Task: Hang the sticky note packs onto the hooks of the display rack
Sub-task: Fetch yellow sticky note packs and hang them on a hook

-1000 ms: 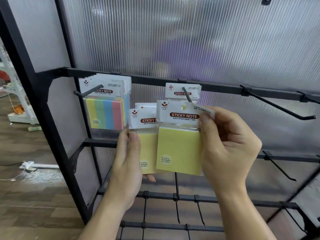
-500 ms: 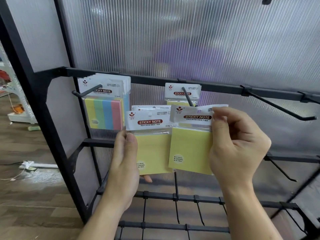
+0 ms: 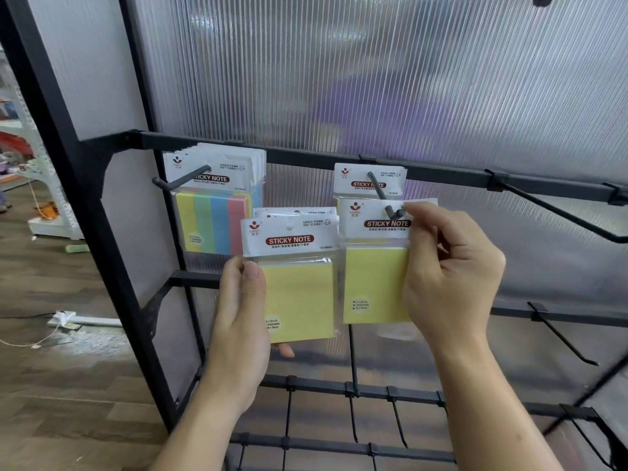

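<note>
Display rack (image 3: 102, 253), black metal, upright, with horizontal bars before a ribbed translucent panel (image 3: 390, 79). Top bar carries four visible hooks, each angled forward and slightly upward at the tip. Left hook (image 3: 180, 178): one bundle of multicolour note packs (image 3: 217, 212), several deep, exact number not countable, hanging flat with header cards up and long axis vertical. Middle hook (image 3: 380, 193): one yellow pack (image 3: 368, 180) hanging at the back near the bar, header card up. Right hand (image 3: 452, 277): fingers (image 3: 419, 212) pinched on the upper right corner of a second yellow pack (image 3: 373, 263), held upright, printed face toward the camera, long axis vertical; the hook tip shows through the punched hole in its header card, so this pack sits at the front end of the middle hook. Left hand (image 3: 241, 321): thumb on the front, fingers behind, closed on a stack of yellow packs (image 3: 295, 277), at least two by the header cards showing, upright, face forward, held just left of the middle hook and below the top bar, touching no hook. Two further hooks at the right, bare. Lower bars carry several small bare hooks. Wooden floor (image 3: 51, 385) at the left.
</note>
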A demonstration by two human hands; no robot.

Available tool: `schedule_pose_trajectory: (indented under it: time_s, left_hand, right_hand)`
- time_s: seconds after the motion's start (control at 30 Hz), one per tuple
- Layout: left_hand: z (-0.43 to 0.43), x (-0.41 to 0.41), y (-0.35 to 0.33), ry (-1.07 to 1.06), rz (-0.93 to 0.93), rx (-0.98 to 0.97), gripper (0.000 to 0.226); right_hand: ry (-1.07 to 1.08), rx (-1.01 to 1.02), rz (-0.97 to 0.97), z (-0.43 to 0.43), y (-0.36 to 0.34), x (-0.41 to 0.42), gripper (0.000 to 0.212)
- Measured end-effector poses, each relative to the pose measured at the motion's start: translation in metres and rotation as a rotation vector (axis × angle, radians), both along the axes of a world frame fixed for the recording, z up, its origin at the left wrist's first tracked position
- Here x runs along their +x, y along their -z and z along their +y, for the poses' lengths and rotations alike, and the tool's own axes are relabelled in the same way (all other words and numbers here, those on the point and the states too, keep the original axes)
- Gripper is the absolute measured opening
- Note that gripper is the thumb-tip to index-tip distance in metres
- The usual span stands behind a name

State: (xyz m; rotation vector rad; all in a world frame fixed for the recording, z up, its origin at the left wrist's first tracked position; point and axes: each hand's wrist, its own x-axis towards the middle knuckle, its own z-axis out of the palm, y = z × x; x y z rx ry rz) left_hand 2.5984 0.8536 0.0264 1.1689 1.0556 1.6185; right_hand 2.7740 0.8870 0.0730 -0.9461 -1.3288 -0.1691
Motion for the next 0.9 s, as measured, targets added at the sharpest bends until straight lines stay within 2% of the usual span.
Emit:
schedule_pose_trajectory:
  time_s: [0.2,0.37,0.57,0.73,0.9]
  left_hand:
    - [-0.001,-0.005,-0.002,-0.021,-0.013,0.009,0.042]
    - [-0.001,-0.009,-0.005,-0.034,-0.01,0.036,0.044]
    - [0.0,-0.011,-0.006,-0.023,-0.009,0.047,0.045]
    - [0.003,-0.008,-0.007,0.005,-0.004,0.042,0.044]
    - [0.003,-0.001,-0.01,0.053,-0.013,0.045,0.039]
  right_hand:
    - [0.098,-0.023,-0.134,0.034,0.003,-0.002,0.032]
    - [0.084,-0.184,-0.156,0.056,0.005,-0.003,0.05]
    - [0.05,-0.355,-0.214,0.061,0.003,-0.001,0.052]
    - [0.095,-0.271,-0.152,0.048,0.003,0.002,0.038]
    - [0.007,-0.11,-0.072,0.009,0.004,-0.011,0.018]
